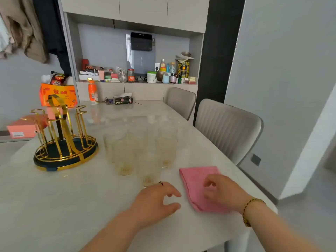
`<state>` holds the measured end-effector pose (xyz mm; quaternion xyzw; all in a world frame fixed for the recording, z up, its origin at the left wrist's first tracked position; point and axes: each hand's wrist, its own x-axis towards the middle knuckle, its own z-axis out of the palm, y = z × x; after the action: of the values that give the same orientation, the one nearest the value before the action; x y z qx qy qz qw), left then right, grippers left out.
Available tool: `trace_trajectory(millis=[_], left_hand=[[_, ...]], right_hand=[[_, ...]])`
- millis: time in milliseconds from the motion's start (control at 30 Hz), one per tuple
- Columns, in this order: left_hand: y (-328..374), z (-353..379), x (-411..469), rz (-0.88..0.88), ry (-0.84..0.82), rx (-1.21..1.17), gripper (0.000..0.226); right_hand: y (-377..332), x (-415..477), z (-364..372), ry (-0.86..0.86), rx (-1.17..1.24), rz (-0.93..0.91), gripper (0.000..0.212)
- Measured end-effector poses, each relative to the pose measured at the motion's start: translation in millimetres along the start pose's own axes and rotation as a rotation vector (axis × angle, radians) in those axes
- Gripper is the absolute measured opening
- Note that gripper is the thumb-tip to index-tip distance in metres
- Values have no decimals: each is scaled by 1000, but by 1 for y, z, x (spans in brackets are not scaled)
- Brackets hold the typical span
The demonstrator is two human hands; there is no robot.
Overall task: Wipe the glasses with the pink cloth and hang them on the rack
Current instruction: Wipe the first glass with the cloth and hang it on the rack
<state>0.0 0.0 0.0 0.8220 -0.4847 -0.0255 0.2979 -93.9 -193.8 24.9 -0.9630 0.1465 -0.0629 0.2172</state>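
Note:
Several clear ribbed glasses (pixel 125 153) stand upright in a cluster at the middle of the white table (pixel 54 206). The nearest glass (pixel 149 171) stands just beyond my left hand (pixel 156 200), which hovers open with fingers spread, holding nothing. A folded pink cloth (pixel 196 180) lies flat to the right of the glasses. My right hand (pixel 223 190) is over the cloth's near right part, fingers curled loosely, not gripping it. The gold wire rack (pixel 63 140) on a dark round base stands to the left with nothing hanging on it.
At the table's far end are an orange box (pixel 58 95), an orange bottle (pixel 92 91) and a tissue pack (pixel 123 100). A pink box (pixel 23 128) lies at the left. Two grey chairs (pixel 227 128) stand along the right edge. A cluttered shelf (pixel 138 77) is behind.

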Motion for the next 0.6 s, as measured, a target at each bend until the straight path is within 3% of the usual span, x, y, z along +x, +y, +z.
trace_trajectory(millis=[67, 200, 300, 400, 500, 600], left_hand=[[6, 9, 7, 11, -86, 48, 41], [15, 27, 21, 134, -85, 125, 51], [16, 38, 32, 225, -95, 181, 50], [16, 46, 37, 247, -67, 156, 65], [14, 48, 42, 286, 9, 185, 46], [11, 49, 45, 225, -64, 216, 54]], right_hand=[[6, -3, 3, -82, -49, 11, 26], [21, -6, 11, -76, 4, -17, 39], [34, -4, 9, 74, -5, 38, 39], [43, 3, 6, 179, 6, 184, 40], [45, 9, 12, 140, -3, 159, 42], [48, 10, 18, 163, -11, 102, 40]])
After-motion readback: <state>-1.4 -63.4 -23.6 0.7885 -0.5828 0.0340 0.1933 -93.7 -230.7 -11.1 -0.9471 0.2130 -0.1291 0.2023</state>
